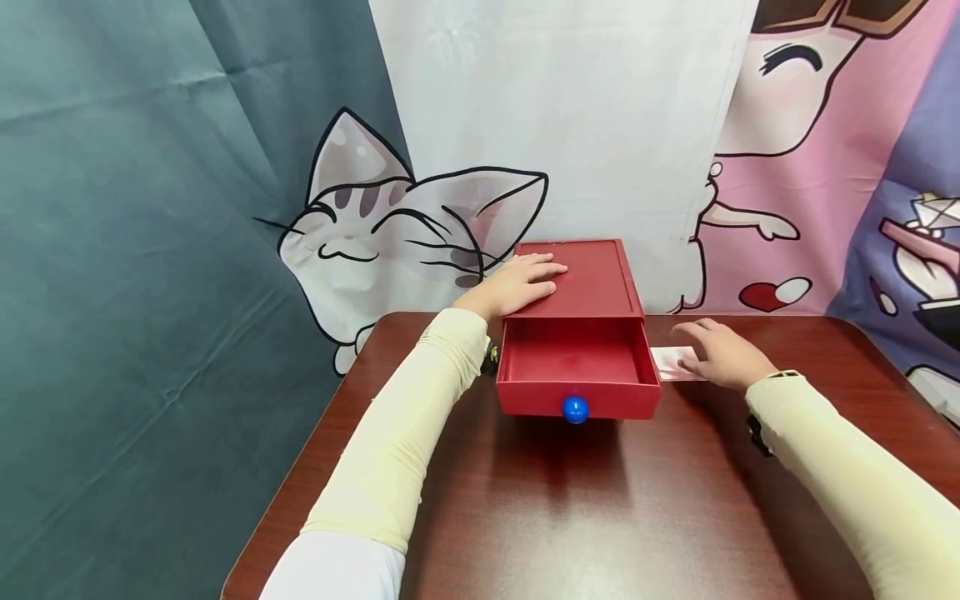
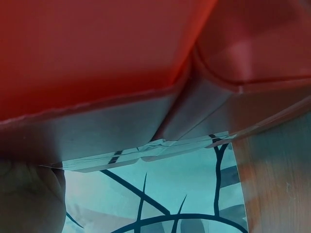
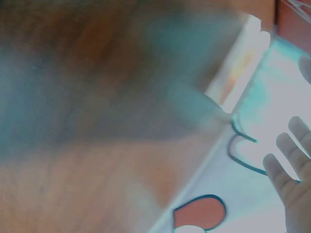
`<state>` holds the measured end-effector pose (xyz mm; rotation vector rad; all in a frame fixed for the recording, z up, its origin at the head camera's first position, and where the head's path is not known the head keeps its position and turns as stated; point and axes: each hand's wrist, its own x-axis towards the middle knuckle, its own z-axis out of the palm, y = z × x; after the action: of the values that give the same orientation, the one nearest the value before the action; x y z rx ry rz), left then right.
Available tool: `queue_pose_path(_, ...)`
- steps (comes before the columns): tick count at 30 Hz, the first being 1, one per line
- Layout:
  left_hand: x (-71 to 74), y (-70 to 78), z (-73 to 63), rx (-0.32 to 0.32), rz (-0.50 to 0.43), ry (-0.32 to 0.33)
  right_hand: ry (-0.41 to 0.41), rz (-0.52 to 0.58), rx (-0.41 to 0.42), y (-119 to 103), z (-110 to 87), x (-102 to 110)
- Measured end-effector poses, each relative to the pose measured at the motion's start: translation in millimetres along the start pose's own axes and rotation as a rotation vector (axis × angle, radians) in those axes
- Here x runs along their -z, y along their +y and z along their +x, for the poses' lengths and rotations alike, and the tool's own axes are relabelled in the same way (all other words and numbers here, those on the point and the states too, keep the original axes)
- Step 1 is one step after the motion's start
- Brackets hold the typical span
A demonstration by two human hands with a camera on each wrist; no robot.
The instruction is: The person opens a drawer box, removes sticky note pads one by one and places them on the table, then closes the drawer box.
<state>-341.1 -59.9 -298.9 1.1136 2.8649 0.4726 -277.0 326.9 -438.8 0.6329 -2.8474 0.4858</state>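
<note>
A red box (image 1: 581,279) stands at the back of the table, its single drawer (image 1: 576,354) pulled out toward me. The drawer has a round blue knob (image 1: 575,409), and nothing is seen inside it. My left hand (image 1: 517,285) rests on the left part of the box top with its fingers extended. To the right of the box lies a small flat white packet (image 1: 675,364) with pinkish print. My right hand (image 1: 722,354) is over the packet's right side, fingers loosely spread. The right wrist view shows its fingers (image 3: 286,155) apart from the packet (image 3: 238,68).
The brown table (image 1: 562,533) has a rounded back left corner. A fabric backdrop (image 1: 600,100) with cartoon prints hangs close behind the box. Both forearms wear cream sleeves (image 1: 405,425).
</note>
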Motion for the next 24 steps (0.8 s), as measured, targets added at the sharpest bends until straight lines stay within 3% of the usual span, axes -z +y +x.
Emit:
queue_pose_path(11, -0.8, -0.4, 0.1, -0.004, 0.003, 0.012, 0.240, -0.035, 0.160, -54.2, 12.4, 48.3)
queue_pose_path(19, 0.0, 0.9, -0.9, -0.004, -0.006, 0.010, 0.486, -0.036, 0.441, -113.2, 22.2, 84.1)
queue_pose_path(24, 0.2, 2.8, -2.3, 0.011, -0.018, 0.020, 0.566, -0.038, 0.606, -151.2, 22.8, 100.2)
